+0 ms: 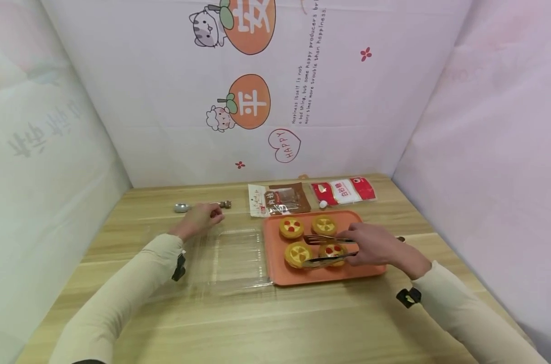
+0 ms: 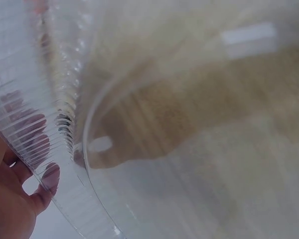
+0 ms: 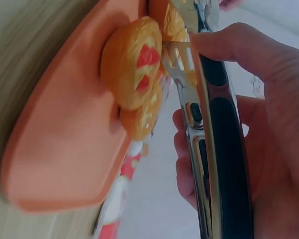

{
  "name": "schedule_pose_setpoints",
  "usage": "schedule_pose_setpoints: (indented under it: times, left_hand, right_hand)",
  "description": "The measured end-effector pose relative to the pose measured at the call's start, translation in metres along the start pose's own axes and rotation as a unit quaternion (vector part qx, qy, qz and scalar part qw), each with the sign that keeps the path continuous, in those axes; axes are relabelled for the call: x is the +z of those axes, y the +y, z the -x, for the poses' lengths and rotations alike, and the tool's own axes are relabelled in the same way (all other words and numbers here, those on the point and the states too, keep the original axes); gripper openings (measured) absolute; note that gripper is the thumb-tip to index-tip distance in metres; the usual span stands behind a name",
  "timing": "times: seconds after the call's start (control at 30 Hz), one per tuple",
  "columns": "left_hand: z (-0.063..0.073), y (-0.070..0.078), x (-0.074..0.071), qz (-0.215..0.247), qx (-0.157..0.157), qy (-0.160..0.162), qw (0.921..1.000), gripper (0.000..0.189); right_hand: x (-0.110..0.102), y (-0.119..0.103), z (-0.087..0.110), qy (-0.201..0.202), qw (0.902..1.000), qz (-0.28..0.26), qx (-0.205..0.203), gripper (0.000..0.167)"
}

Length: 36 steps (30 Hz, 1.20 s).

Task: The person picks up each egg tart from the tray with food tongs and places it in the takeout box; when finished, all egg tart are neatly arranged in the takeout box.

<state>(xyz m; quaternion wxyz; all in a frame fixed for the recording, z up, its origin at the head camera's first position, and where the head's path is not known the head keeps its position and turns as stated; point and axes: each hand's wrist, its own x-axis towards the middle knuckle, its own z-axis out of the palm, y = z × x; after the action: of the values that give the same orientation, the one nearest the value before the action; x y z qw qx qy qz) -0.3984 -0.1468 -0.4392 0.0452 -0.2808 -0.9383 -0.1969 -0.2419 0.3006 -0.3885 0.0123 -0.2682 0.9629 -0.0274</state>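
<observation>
My left hand [image 1: 200, 220] grips the far edge of a clear plastic container [image 1: 236, 258]; in the left wrist view its fingers [image 2: 37, 132] show through the ribbed wall. My right hand [image 1: 377, 245] holds metal tongs [image 3: 224, 129] with dark grips over an orange tray [image 3: 65, 164]. The spread tong arms flank the front right egg tart [image 1: 332, 247], topped with red pieces. Around it on the tray sit another red-topped tart [image 1: 291, 228] and two tarts with yellow pieces, one at the back [image 1: 323, 225], one in front [image 1: 298, 254].
Behind the left hand lies a metal spoon-like utensil [image 1: 182, 207]. At the back of the wooden table are a brown-and-white packet [image 1: 284, 198] and a red-and-white packet [image 1: 343, 191] with a white cap [image 1: 323, 204]. Printed white sheets wall in three sides.
</observation>
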Motion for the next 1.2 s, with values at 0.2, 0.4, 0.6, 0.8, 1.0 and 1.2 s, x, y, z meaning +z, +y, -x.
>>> schedule_pose_setpoints:
  times: [0.2,0.4,0.6,0.8,1.0,1.2]
  left_hand:
    - [0.002,0.0,0.001,0.0,-0.001,-0.001,1.0,0.012]
    - [0.005,-0.003,-0.001,0.008,0.0,-0.005,1.0,0.012]
    - [0.004,-0.009,-0.001,0.005,-0.006,-0.002,1.0,0.01]
    - [-0.003,-0.011,-0.001,0.01,-0.001,-0.002,0.9999,0.01]
    - [-0.004,-0.012,-0.002,0.006,-0.005,0.0,1.0,0.01]
    - [-0.006,-0.011,-0.003,0.004,0.0,0.0,1.0,0.01]
  right_hand:
    - [0.003,-0.013,-0.016,-0.029,0.9995,0.008,0.01,0.048]
    - [0.007,-0.018,-0.025,-0.042,0.9991,-0.001,0.01,0.043]
    - [0.002,-0.017,-0.029,-0.025,0.9993,-0.028,-0.001,0.041]
    - [-0.024,-0.019,-0.038,0.033,0.9994,-0.008,-0.005,0.042]
    - [-0.044,-0.057,-0.068,0.052,0.9968,-0.015,-0.059,0.046]
    - [-0.029,-0.11,-0.107,0.025,0.9877,0.027,-0.152,0.045]
